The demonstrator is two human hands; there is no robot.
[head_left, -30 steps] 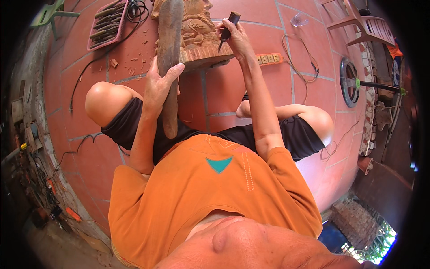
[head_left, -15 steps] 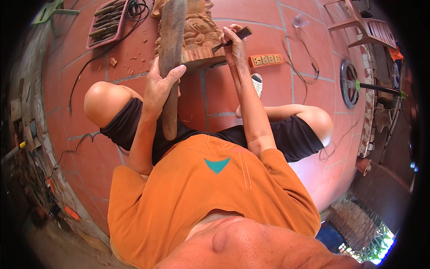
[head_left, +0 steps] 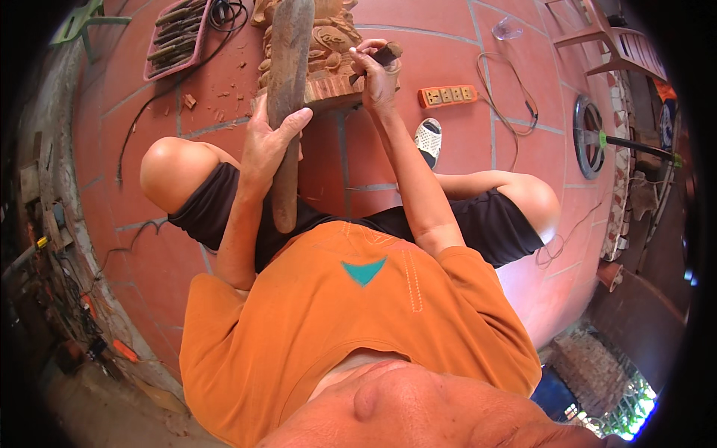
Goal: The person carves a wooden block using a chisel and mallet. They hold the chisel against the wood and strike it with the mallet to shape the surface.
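A carved wooden sculpture (head_left: 331, 54) stands on the tiled floor in front of my crossed legs, its flat base edge toward me. My left hand (head_left: 270, 142) is closed round a long, flat wooden club (head_left: 290, 67), held upright between me and the carving and hiding part of it. In my right hand (head_left: 378, 86) is a short dark chisel (head_left: 387, 54), gripped at an angle beside the carving's right edge. Its dark tip is near the base; I cannot tell whether it touches the wood.
A pink basket of chisels (head_left: 177, 37) lies far left with a black cable beside it. Wood chips (head_left: 190, 101) litter the floor near the carving. To the right are an orange power strip (head_left: 447, 95), its cord, a plastic chair (head_left: 616, 48) and a black wheel-shaped base (head_left: 588, 137).
My right hand has shifted slightly left and down with the chisel, nearer the carving's middle. More of the white shoe now shows. The left hand and club have barely moved.
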